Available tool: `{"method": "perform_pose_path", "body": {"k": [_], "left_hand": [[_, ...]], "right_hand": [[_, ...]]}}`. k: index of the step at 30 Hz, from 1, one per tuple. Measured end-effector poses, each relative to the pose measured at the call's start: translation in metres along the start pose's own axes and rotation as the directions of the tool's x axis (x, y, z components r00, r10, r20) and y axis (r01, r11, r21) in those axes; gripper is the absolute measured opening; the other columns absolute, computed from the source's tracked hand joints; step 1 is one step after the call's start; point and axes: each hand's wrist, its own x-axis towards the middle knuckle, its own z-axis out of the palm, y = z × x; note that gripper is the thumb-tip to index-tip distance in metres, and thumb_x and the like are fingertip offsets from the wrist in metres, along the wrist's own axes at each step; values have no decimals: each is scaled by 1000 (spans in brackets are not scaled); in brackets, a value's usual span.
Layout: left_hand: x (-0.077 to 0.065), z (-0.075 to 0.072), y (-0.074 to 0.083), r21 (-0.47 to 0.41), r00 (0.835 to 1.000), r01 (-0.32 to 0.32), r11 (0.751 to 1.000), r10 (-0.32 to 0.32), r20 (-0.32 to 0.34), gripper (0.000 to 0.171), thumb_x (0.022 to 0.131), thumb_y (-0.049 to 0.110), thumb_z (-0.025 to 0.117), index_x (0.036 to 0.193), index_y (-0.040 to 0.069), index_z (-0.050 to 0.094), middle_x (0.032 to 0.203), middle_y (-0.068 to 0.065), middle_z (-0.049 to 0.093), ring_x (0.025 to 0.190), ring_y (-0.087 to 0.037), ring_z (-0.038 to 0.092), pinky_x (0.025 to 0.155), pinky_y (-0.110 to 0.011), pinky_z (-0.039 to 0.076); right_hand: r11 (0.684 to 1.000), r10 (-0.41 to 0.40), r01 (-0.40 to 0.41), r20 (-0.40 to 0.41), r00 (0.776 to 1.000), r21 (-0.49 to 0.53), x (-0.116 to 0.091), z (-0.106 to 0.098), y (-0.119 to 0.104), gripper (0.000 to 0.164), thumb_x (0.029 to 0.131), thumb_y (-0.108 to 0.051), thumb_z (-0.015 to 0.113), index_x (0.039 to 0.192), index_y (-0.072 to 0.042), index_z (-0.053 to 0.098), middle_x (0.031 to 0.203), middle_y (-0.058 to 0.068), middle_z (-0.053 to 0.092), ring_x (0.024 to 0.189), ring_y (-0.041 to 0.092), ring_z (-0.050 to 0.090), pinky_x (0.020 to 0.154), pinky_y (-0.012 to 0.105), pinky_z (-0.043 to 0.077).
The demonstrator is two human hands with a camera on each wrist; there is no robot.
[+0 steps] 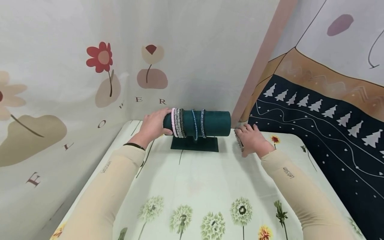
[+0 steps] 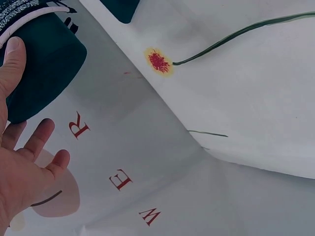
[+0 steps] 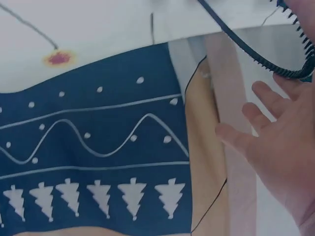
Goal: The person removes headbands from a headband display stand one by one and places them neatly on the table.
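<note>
A dark green velvet roll stand (image 1: 217,124) stands on the table with several headbands around its roll. Packed at its left are a pink headband (image 1: 173,122) and speckled grey ones; a thin blue headband (image 1: 195,125) and a blue-grey headband (image 1: 202,124) sit apart near the middle. My left hand (image 1: 153,126) grips the roll's left end, thumb in front and fingers behind. In the left wrist view its thumb (image 2: 14,61) presses the velvet. Right of the stand, my right hand (image 1: 251,139) holds a dark toothed headband (image 3: 246,46), partly hidden by the hand.
A pale flower-printed cloth (image 1: 192,176) covers the table. Behind it hangs a white printed curtain (image 1: 195,50), and a navy tree-patterned cloth (image 1: 330,133) borders the right side. The stand's flat base (image 1: 195,145) lies near the back edge.
</note>
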Motion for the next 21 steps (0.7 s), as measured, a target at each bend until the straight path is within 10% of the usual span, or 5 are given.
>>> {"method": "perform_pose_path", "body": {"k": [21], "left_hand": [[-2,-1,2,5,1000,12,1000,-12,7,99,87,32,91,167,17,35,174,-13,36,158,-39,39,124,-68,32]], "right_hand": [[933,1,-45,122,993,357,29,36,-27,116,74,-49,96,163,-3,37,166,21,46,160,45,27,132,69,20]]}}
